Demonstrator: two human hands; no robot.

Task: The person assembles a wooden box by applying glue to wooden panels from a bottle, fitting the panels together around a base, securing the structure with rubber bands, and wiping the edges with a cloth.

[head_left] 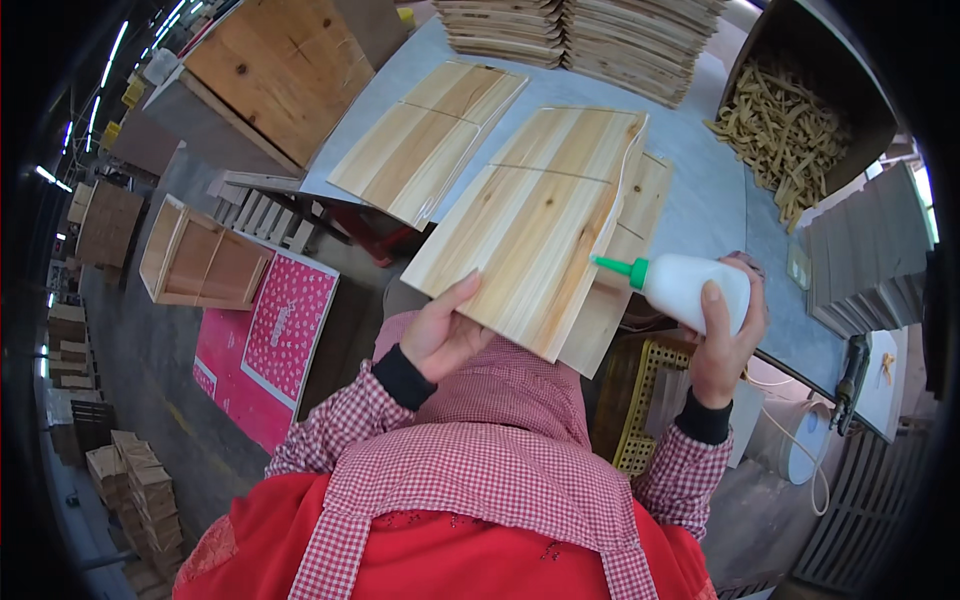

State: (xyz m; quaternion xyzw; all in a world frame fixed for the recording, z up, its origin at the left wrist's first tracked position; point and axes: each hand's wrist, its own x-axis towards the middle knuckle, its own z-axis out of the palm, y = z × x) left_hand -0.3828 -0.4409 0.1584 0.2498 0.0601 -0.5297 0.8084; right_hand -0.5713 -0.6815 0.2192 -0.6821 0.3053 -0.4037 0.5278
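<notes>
Possibly, too hard a squeeze from the right hand gripping the white bottle could flood the wooden panel the left hand pinches.

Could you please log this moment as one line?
left hand: holding wooden panel by near edge; right hand: gripping white bottle; green nozzle: beside panel's right edge

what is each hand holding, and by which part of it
The left hand holds a wooden panel by its near edge, thumb on top; the right hand grips a white bottle around its body.
</notes>
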